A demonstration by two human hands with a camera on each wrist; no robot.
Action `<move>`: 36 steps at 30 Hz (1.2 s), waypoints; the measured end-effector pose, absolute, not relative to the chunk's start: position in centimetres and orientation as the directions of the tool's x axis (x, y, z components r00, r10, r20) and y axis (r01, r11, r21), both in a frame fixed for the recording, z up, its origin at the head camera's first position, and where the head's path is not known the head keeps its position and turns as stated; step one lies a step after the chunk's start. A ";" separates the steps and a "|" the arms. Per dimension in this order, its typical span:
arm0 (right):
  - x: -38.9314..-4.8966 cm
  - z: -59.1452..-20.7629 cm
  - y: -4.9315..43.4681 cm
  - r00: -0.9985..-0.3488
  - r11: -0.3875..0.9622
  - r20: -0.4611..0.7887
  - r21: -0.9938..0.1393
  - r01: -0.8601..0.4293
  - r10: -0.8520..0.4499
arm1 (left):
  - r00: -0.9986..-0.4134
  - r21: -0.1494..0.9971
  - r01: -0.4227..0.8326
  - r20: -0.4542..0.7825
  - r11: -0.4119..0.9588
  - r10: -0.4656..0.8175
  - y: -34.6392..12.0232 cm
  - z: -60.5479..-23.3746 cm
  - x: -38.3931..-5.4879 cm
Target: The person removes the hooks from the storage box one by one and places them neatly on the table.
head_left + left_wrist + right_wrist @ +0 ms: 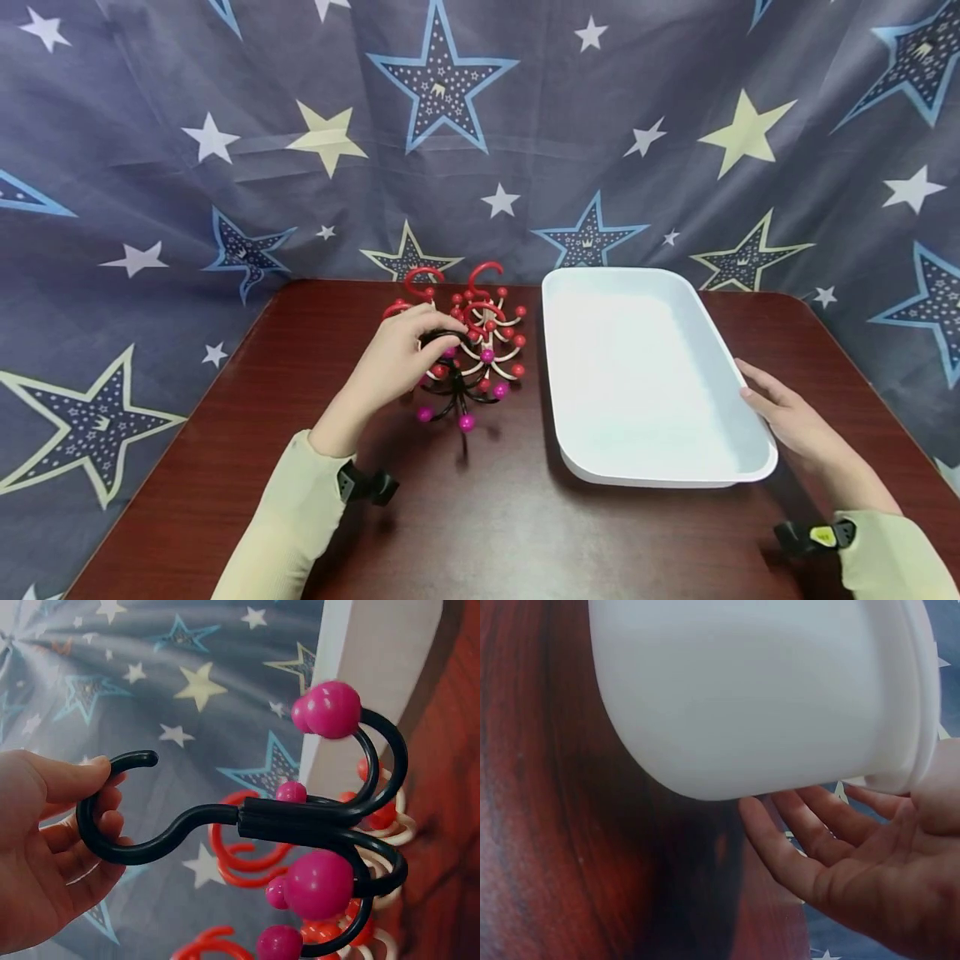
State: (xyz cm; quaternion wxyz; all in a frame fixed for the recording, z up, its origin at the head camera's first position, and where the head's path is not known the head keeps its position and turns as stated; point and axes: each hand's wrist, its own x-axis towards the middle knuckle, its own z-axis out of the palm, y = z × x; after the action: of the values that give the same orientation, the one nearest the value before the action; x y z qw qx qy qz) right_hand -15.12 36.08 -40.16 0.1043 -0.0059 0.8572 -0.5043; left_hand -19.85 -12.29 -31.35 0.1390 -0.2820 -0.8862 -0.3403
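In the head view, my left hand (pixel 408 350) holds a black multi-arm hanger (pixel 457 385) by its top hook. Its several curved arms end in magenta balls, and they point downward over the table. The left wrist view shows thumb and fingers curled about the black hook (pixel 124 851). Behind it stand several cream hangers (pixel 491 333) with red hooks and red balls. On the right, my right hand (pixel 791 421) touches the side of a white rectangular tray (pixel 562 400). Seen from the right wrist, its fingers (pixel 780 847) reach loosely along the tray's outer wall, below the rim.
The dark red-brown wooden table (pixel 495 533) runs back to a blue-grey cloth (pixel 525 108) patterned with stars. The tray, bare inside, stands right of the hangers with a narrow strip of table between. Black cameras (pixel 367 485) are strapped at both wrists.
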 end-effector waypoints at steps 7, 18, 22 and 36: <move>-15.2 -39.8 35.9 -0.979 0.520 -0.167 -0.850 0.085 -0.113 | -0.831 0.555 0.555 0.404 0.620 0.382 -13.3 -33.0 -20.6; -15.3 -40.0 35.8 -0.983 0.576 -0.151 -0.815 0.063 -0.106 | -0.862 0.596 0.506 0.368 0.624 0.348 -13.7 -35.7 -21.5; -15.2 -40.0 35.9 -0.986 0.588 -0.132 -0.808 0.045 -0.105 | -0.878 0.627 0.479 0.342 0.614 0.336 -13.6 -36.1 -21.5; -17.2 -35.6 34.8 -0.981 0.895 -0.172 -0.447 -0.002 -0.088 | -0.864 0.572 0.502 0.354 0.648 0.357 -14.9 -34.0 -22.7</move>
State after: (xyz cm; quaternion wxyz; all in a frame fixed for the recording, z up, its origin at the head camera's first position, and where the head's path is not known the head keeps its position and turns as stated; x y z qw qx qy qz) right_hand -17.20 34.79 -35.63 0.0943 -0.0233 0.9687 -0.2283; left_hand -22.65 -14.94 -34.02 0.1051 -0.2382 -0.9017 -0.3452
